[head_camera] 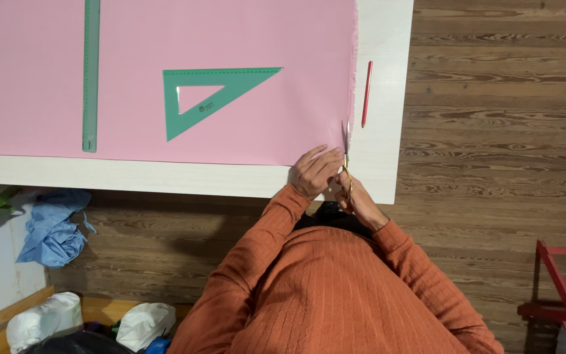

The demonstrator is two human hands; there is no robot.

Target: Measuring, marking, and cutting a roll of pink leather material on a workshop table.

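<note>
Across the upper left and middle of the frame the large pink fabric sheet [165, 39] lies flat on the white desk [381, 39]; we judge it light, soft and floppy, best pinned flat near the cut. Our left hand [312, 172] presses its lower right corner, grip released. Our right hand [356, 198] has its grip clenched on the gold-handled scissors [346, 157] at the fabric edge.

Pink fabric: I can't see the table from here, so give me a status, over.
Left hand flat on the pink fabric near its right edge. Right hand holds scissors at that edge. Green triangle, ruler and red pencil lie apart.
</note>
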